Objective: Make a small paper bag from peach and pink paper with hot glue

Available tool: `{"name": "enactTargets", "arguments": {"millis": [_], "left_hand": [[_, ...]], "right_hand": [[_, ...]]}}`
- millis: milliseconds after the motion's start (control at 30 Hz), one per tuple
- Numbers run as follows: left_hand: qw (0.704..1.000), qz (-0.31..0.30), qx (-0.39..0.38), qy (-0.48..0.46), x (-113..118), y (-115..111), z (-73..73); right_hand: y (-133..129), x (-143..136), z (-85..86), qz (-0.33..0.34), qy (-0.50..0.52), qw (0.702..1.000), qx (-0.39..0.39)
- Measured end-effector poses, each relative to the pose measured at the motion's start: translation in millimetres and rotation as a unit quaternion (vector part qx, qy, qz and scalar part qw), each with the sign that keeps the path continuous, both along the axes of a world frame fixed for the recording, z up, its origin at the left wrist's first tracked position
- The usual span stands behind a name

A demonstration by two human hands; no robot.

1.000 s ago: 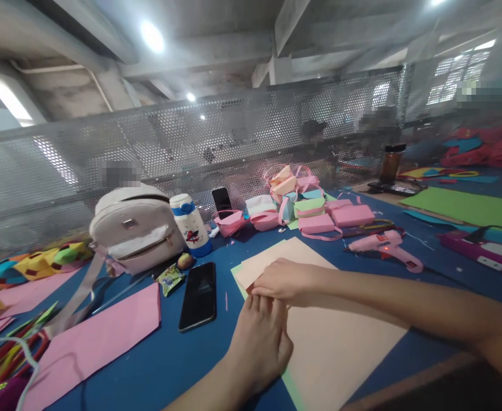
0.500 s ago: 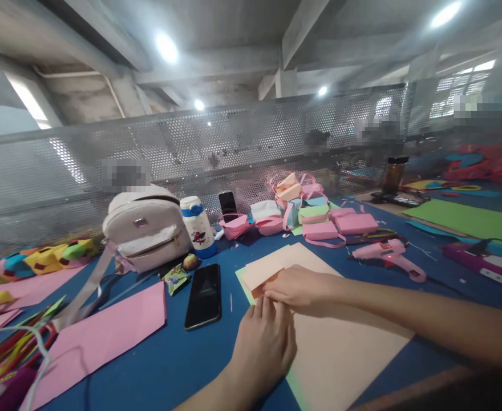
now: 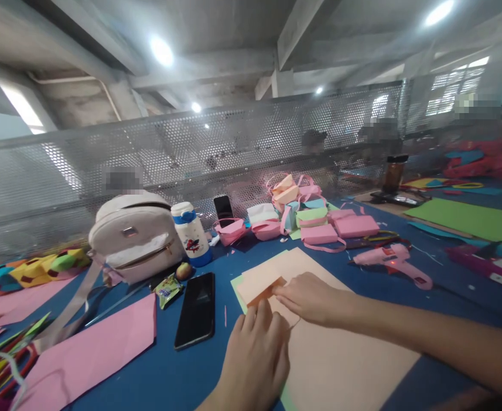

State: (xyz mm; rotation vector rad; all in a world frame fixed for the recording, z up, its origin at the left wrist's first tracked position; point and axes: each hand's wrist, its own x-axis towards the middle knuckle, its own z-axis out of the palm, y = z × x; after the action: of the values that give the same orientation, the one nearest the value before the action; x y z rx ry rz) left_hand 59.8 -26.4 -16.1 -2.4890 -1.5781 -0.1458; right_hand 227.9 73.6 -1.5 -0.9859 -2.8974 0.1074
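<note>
- A blue table (image 3: 140, 371), its far edge running along a perforated metal partition (image 3: 234, 137).
- Above, a grey concrete ceiling (image 3: 217, 23) with heavy beams (image 3: 301, 28) and bright white lamps (image 3: 161, 51).
- Beyond the far edge, rightward, a paned window (image 3: 458, 88).
- Leftward, a bright opening (image 3: 19, 104) and a pale pipe (image 3: 110, 100) against the wall (image 3: 73, 100).

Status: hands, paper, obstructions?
Left hand and right hand at fold in peach paper. Fold partly open, green sheet showing beneath. Flat black phone left, pink glue gun right, neither touching hands.

Left grip (image 3: 255, 351) on peach paper (image 3: 340, 359)
</note>
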Motion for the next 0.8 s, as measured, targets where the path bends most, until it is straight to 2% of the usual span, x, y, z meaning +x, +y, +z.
{"name": "enactTargets", "arguments": {"millis": [167,367,467,600,633,700,800], "left_hand": [[0.999,-0.014,-0.023,-0.025,-0.5,1.8,1.9],[0.999,-0.034,-0.04,0.006,-7.5,9.5,12.8],[0.997,-0.063,-0.012,0.04,-17.1,17.6,11.9],[0.99,-0.13,0.042,0.047,-34.8,30.8,2.7],[0.989,-0.136,0.046,0.025,-39.2,34.0,0.6],[0.989,-0.124,0.037,-0.077,-47.2,39.4,-1.9],[0.964,-0.068,0.021,-0.256,-54.9,43.5,-0.7]], "right_hand": [[-6.1,4.8,9.4,0.026,0.025,0.999,-0.027],[-4.7,15.2,19.2,0.046,0.053,0.996,-0.054],[2.5,24.0,16.8,0.046,0.065,0.995,-0.051],[12.6,33.6,8.5,0.057,0.072,0.996,-0.008],[14.5,34.4,6.6,0.063,0.073,0.995,0.007],[17.0,33.8,3.5,0.068,0.101,0.992,0.012],[17.9,27.8,-0.4,0.044,0.185,0.982,-0.021]]}}
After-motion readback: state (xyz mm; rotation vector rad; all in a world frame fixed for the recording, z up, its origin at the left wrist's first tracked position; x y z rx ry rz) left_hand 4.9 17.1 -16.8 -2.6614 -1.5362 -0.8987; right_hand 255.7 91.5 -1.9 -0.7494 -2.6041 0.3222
